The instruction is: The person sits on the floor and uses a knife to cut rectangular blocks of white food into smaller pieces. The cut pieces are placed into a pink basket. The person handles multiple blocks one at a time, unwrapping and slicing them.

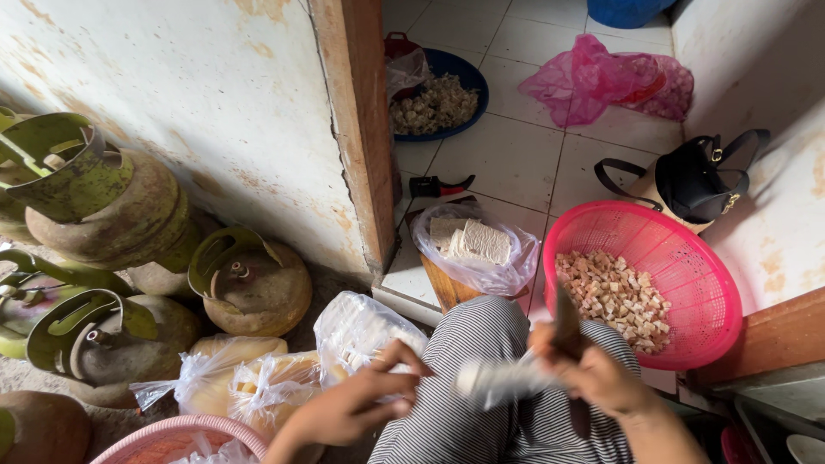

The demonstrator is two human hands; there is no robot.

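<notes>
A pale wrapped block (498, 380) (blurred, likely the same cake as in the bag beyond) lies over the striped lap, the left hand (357, 404) pinching its end with closed fingers to steady it, while the right hand (593, 374) grips a knife (565, 320). The pink basket (687, 258) of cut cubes (614, 296) sits by the right knee on the tiled floor (507, 155), within easy reach, and a clear bag of uncut blocks (474, 245) rests on a wooden board (447, 288) ahead; green gas cylinders (94, 258) line the left wall, and both forearms are cut off by the lower edge.
</notes>
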